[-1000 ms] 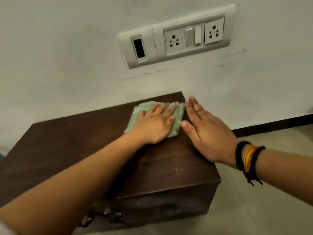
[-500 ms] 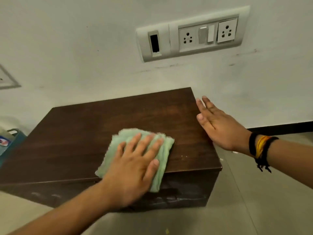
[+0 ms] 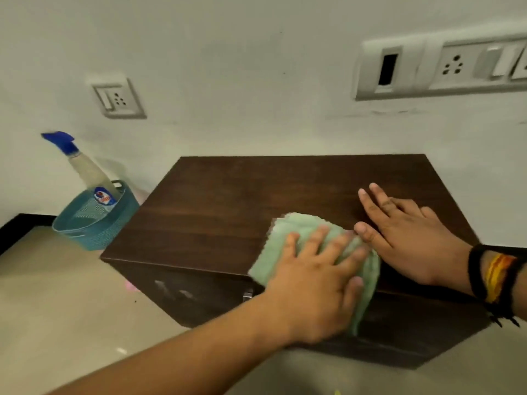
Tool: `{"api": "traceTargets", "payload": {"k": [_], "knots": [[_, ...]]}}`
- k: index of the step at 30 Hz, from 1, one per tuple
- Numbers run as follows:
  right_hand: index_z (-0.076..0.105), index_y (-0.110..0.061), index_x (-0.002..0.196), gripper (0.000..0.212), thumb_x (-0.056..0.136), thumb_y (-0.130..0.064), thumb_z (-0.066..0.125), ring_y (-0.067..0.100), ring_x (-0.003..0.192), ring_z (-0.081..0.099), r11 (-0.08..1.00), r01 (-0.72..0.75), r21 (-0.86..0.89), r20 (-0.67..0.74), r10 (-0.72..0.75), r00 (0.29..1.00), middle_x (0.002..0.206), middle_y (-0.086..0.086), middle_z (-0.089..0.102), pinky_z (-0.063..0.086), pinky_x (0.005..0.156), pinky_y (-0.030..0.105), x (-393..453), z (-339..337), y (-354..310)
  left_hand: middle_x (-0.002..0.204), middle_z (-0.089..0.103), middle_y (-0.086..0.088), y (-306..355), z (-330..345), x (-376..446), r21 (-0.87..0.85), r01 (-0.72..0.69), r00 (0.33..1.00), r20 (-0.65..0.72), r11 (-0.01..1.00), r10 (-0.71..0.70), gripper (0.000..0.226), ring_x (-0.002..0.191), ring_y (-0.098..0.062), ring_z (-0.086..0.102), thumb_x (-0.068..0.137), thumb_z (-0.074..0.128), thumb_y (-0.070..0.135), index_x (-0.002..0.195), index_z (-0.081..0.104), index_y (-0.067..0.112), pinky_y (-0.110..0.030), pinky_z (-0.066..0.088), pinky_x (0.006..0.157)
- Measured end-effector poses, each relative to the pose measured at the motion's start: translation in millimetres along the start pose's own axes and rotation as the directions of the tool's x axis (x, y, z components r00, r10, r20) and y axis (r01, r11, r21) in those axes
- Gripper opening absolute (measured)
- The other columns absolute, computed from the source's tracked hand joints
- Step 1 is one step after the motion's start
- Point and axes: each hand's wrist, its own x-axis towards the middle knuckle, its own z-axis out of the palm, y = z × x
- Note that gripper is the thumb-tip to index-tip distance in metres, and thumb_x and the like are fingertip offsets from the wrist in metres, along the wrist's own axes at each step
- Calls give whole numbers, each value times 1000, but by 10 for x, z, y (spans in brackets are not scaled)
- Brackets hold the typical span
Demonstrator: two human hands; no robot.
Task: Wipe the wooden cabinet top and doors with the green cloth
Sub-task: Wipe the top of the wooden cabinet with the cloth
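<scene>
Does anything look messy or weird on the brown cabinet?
Yes, a little. The cabinet has pale smudges on its dark front, below the top edge, left of the green cloth. They look like dust or marks not yet wiped. The top looks clean, and nothing looks spilled or broken.

The left hand lies flat with fingers spread on the green cloth at the cabinet's front edge, and the right hand rests flat just beside it.
</scene>
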Motion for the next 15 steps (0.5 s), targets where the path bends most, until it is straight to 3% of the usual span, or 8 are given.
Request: {"api": "traceTargets", "payload": {"k": [2, 5, 8, 12, 15], "knots": [[-5, -40, 157, 89, 78, -80, -12, 18, 153, 5, 991, -8, 134, 9, 7, 1000, 167, -14, -10, 16, 116, 44, 13, -28, -150, 168, 12, 3, -19, -66, 219, -34, -58, 998, -4, 998, 58, 55, 154, -25, 3, 103, 22, 48, 157, 20, 34, -62, 5, 119], [0, -43, 157, 99, 68, -84, -14, 10, 152, -2, 968, 41, 249, 58, -58, 997, 165, -21, -8, 8, 117, 43, -42, -47, -331, 167, 12, 10, -595, -109, 140, -4, 95, 993, -65, 996, -95, 56, 155, -21, 5, 103, 17, 53, 157, 13, 40, -58, 9, 120], [-6, -38, 158, 95, 73, -80, -16, 14, 153, -8, 985, 166, 51, 102, -171, 980, 166, -14, -16, 7, 118, 42, -118, 66, -546, 166, 17, 9, -788, 67, -316, 59, 236, 958, -180, 970, -223, 58, 154, -24, 11, 101, 13, 54, 157, 13, 39, -60, 15, 118], [-11, -31, 158, 98, 74, -81, -16, 18, 153, -9, 969, 234, -85, 74, -228, 971, 166, -6, -18, 6, 121, 42, -51, 102, -799, 163, 30, 3, -630, 164, -468, 46, 164, 953, -265, 985, -146, 58, 151, -27, 22, 103, 18, 53, 155, 27, 32, -63, 20, 115], [-12, -28, 158, 97, 76, -80, -16, 18, 153, -10, 945, 302, -123, 67, -295, 953, 167, -7, -17, 4, 121, 39, 18, 98, -929, 158, 39, -2, -853, 216, -531, 128, 156, 939, -326, 979, -107, 60, 147, -28, 32, 102, 24, 53, 154, 34, 23, -59, 28, 113]]}}
